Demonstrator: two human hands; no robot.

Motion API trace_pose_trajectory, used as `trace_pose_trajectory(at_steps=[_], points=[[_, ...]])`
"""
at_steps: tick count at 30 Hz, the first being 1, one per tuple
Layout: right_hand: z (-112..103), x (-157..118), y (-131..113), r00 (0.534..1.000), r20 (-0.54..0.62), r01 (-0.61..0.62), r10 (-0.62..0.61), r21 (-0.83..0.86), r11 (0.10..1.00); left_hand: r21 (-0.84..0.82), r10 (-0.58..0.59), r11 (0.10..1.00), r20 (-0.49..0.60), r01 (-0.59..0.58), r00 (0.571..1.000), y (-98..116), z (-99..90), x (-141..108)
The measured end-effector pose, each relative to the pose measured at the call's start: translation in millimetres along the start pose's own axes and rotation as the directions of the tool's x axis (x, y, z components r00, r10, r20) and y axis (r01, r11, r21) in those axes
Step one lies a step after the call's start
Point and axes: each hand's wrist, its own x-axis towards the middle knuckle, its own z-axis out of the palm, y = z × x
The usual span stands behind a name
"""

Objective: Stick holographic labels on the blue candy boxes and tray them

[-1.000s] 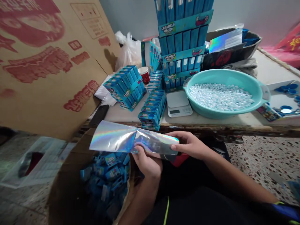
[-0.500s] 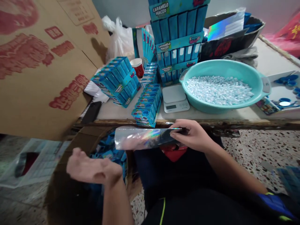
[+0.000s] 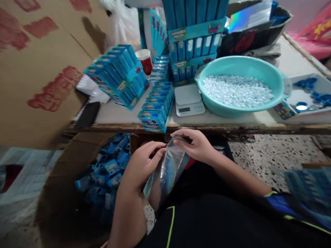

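Observation:
A shiny clear plastic bag (image 3: 169, 168) with a rainbow sheen hangs above my lap, below the table's front edge. My left hand (image 3: 148, 160) pinches its upper left edge between thumb and fingers. On the other side, my right hand (image 3: 193, 144) grips the top of the same bag, thumb and fingers closed on it. Just beyond my hands, a row of small blue boxes (image 3: 156, 110) stands at the table edge. Beside it lies a white kitchen scale (image 3: 188, 100).
A turquoise basin (image 3: 239, 110) of small white candies stands right of the scale. Stacked blue display boxes (image 3: 195, 29) rise behind. At lower left a cardboard box (image 3: 55, 179) holds loose blue packets (image 3: 111, 168). A white tray (image 3: 312, 106) with blue pieces sits far right; a dark phone (image 3: 89, 113) lies left.
My left hand has come in from the left and taken hold of the bag. The bag has turned from lying sideways to hanging downward. The camera view has shifted slightly.

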Motion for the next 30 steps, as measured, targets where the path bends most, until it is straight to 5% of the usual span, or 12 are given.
trace_pose_trajectory(at_steps=[6,12,17,21,26,30], points=[[7,-5,10,0.991,-0.079,-0.097,0.108,0.128,0.987,-0.065,0.004,0.998,0.040,-0.001,0.999,3,25.5,8],[13,-3,15,0.986,0.027,-0.165,0.163,0.143,0.976,-0.117,-0.052,0.991,0.123,0.067,0.991,6,26.8,16],[6,3,16,0.993,0.113,-0.011,0.017,-0.050,0.999,-0.172,-0.172,0.967,0.095,0.186,0.981,3,24.7,7],[1,10,13,0.954,0.255,0.187,-0.159,-0.089,0.978,-0.280,-0.285,0.921,-0.005,0.272,0.959,1,18.0,-8],[14,10,9,0.931,0.294,0.232,-0.217,-0.016,0.973,-0.170,-0.291,0.943,0.003,0.287,0.957,3,-4.2,-28],[32,7,9,0.922,0.314,0.219,-0.226,0.057,0.974,-0.108,-0.265,0.961,-0.089,0.255,0.960,-2,-9.7,-41]])
